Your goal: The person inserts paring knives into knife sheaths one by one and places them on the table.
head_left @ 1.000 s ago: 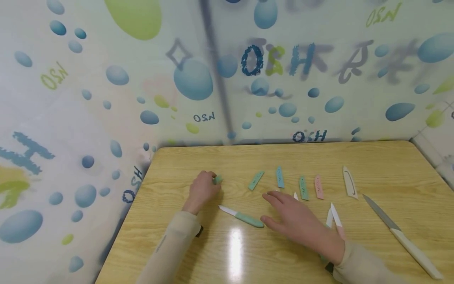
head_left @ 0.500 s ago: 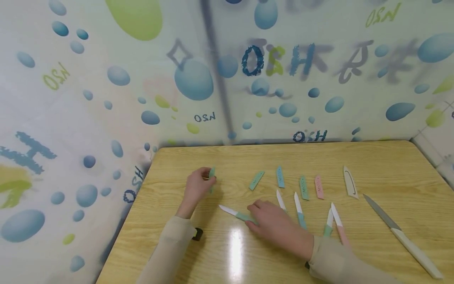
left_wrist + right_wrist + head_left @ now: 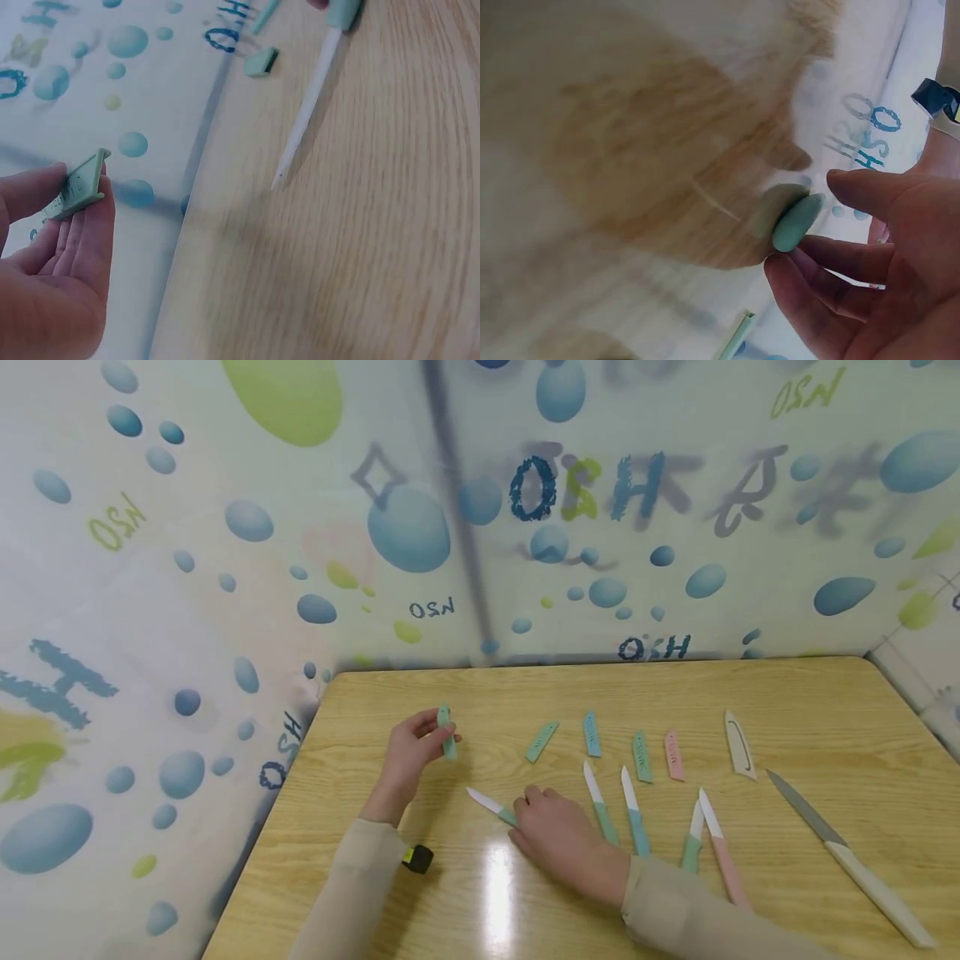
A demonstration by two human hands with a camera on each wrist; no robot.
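Note:
My left hand (image 3: 406, 760) holds a small green knife sheath (image 3: 449, 745) upright between thumb and fingers, raised at the table's left side. In the left wrist view the sheath (image 3: 81, 186) shows its open channel end. My right hand (image 3: 564, 837) is at a green-handled paring knife (image 3: 487, 802), whose white blade points left toward the left hand. The hand hides most of that handle in the head view. From the right wrist, the fingers curl around the green handle (image 3: 799, 223), with the thumb slightly off it.
Green (image 3: 542, 742), blue (image 3: 592, 733), second green (image 3: 642, 757) and pink sheaths (image 3: 675, 755) lie in a row, with a white sheath (image 3: 740, 745) beyond. Several bare knives lie right of my right hand, including a pink one (image 3: 723, 852). A large knife (image 3: 832, 843) lies farthest right.
My left hand has lifted the green sheath from the table and turned it upright. My right hand has moved left onto the paring knife's handle, uncovering other knives; the blade has shifted slightly.

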